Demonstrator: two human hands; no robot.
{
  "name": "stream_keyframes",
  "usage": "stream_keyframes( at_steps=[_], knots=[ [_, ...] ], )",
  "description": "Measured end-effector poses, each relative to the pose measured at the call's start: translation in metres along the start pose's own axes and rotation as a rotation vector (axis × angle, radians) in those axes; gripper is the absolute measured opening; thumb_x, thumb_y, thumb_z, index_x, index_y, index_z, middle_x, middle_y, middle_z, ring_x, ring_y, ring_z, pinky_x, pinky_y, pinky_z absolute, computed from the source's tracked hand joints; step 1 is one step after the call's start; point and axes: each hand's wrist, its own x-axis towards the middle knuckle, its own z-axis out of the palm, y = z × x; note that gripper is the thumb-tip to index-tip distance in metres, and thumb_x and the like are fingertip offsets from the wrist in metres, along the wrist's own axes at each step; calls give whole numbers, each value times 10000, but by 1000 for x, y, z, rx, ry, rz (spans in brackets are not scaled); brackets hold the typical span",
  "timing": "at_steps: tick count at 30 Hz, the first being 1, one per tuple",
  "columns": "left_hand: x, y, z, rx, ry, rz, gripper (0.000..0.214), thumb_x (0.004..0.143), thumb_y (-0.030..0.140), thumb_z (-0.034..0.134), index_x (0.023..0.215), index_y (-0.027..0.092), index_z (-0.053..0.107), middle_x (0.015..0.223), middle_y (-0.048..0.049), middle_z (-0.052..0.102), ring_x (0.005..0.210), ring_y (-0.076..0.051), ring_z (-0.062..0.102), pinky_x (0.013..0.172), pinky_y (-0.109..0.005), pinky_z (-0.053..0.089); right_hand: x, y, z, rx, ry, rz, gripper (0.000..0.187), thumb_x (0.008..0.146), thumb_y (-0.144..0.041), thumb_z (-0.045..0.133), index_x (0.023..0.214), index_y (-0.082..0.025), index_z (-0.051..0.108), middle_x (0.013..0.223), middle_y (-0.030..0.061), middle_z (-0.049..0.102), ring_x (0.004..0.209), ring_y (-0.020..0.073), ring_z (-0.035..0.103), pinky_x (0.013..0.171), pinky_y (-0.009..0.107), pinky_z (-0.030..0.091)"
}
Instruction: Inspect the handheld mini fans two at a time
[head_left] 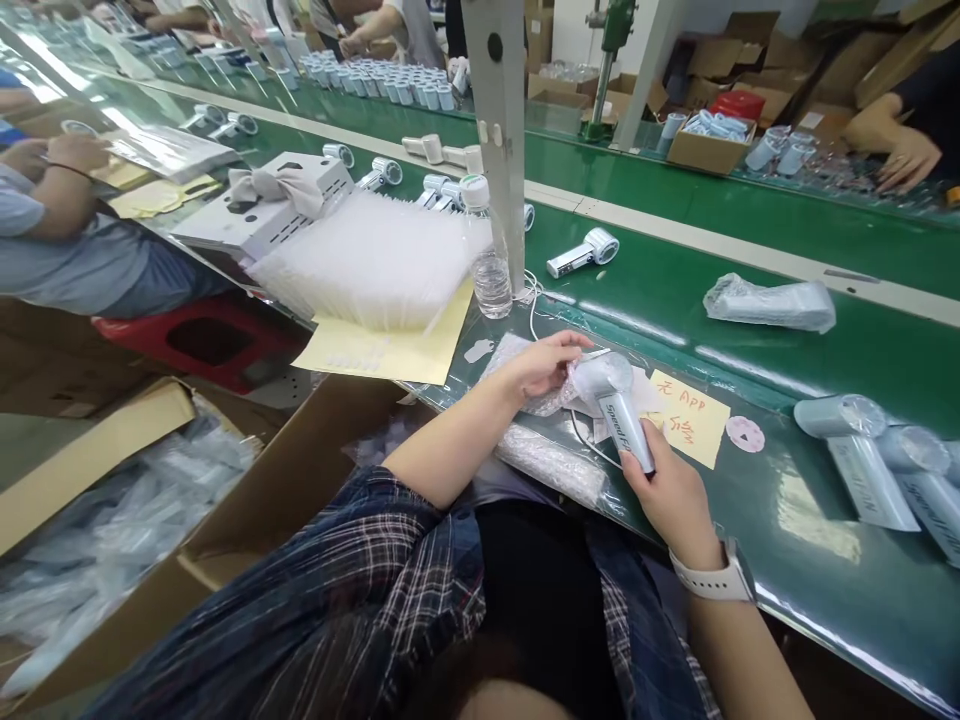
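Note:
My right hand (667, 485) grips the lower handle of a pale blue handheld fan (619, 410) with "Speed" lettering on it. The fan is tilted, its round head up and to the left. Beside that head, my left hand (551, 362) has its fingers curled on a clear bubble wrap bag (551, 400); the fingertips are partly hidden. Below both hands lies a bubble-wrapped bundle (551, 465) at the bench edge. A thin white cable (589, 445) runs under the fan. To the right, a yellow note (694, 415) with red handwriting lies by a round pink sticker (745, 434).
More blue fans (862, 460) lie at the right. A wrapped fan (772, 302) and a bare one (583, 252) rest on the green belt (660, 290). A water bottle (491, 255) stands against a metal post (499, 130). White bags (375, 250) are stacked left; co-workers' hands appear around.

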Motion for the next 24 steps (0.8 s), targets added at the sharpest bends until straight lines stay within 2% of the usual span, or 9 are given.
stream_keyframes(
  at_steps=[3, 5, 10, 12, 14, 17, 21, 22, 24],
  knots=[
    [-11, 5, -8, -28, 74, 3, 382, 989, 131, 424, 1344, 184, 555, 755, 36, 537, 639, -135, 534, 654, -256, 499, 3, -6, -3, -162, -38, -80, 464, 1065, -405, 483, 1431, -172, 650, 925, 90, 825, 743, 289, 772, 601, 338, 487],
    [-22, 11, -8, 128, 104, 109, 447, 977, 95, 449, 1400, 190, 556, 847, 11, 609, 739, -145, 585, 744, -274, 509, 2, -13, -7, -298, -2, -168, 439, 1066, -354, 510, 1416, -141, 668, 820, 83, 791, 702, 275, 743, 585, 330, 444],
    [-41, 30, -10, 834, 79, 544, 481, 1058, 94, 424, 1525, 143, 530, 1107, -102, 732, 1053, -228, 654, 939, -347, 512, -2, -28, -36, -542, 242, -429, 402, 1095, -318, 491, 1319, -99, 743, 706, 75, 709, 667, 238, 674, 604, 325, 379],
    [-43, 37, -17, 944, 89, 613, 472, 1081, 100, 411, 1544, 112, 505, 1140, -113, 738, 1076, -235, 642, 954, -351, 508, -3, -30, -45, -564, 401, -427, 400, 1111, -367, 488, 1225, -113, 775, 669, 55, 681, 564, 206, 588, 567, 325, 315],
    [-42, 43, -23, 956, 99, 627, 483, 1086, 84, 394, 1561, 105, 476, 1170, -114, 741, 1085, -227, 637, 957, -340, 509, -3, -33, -48, -542, 466, -456, 413, 1118, -391, 487, 1139, -107, 786, 636, 42, 655, 538, 189, 551, 571, 328, 301],
    [-43, 52, -23, 952, 20, 705, 482, 1094, 89, 391, 1569, 125, 466, 1194, -118, 747, 1080, -213, 646, 934, -327, 514, 1, -35, -45, -409, 384, -500, 442, 1121, -402, 465, 1111, -108, 794, 664, 59, 682, 602, 191, 595, 615, 331, 333],
    [-55, 67, -15, 987, -48, 805, 468, 1088, 75, 368, 1528, 121, 521, 1144, -128, 757, 1056, -227, 660, 900, -354, 511, 7, -31, -52, 109, 403, -11, 607, 1052, -692, 503, 1031, -151, 777, 610, 37, 631, 549, 189, 533, 558, 317, 327],
    [-60, 72, -14, 950, -48, 812, 464, 1090, 79, 359, 1519, 130, 528, 1120, -119, 756, 1047, -226, 663, 893, -354, 513, 6, -33, -56, 340, 337, 73, 649, 1013, -767, 521, 1022, -163, 759, 607, 27, 623, 534, 184, 527, 533, 309, 340],
    [-71, 84, -14, 754, -42, 822, 440, 1109, 123, 355, 1517, 159, 515, 1130, -98, 748, 1038, -208, 674, 888, -340, 530, 0, -43, -64, 775, 82, 68, 692, 929, -848, 599, 1068, -181, 720, 641, 13, 646, 510, 168, 531, 485, 291, 370]
  ],
)
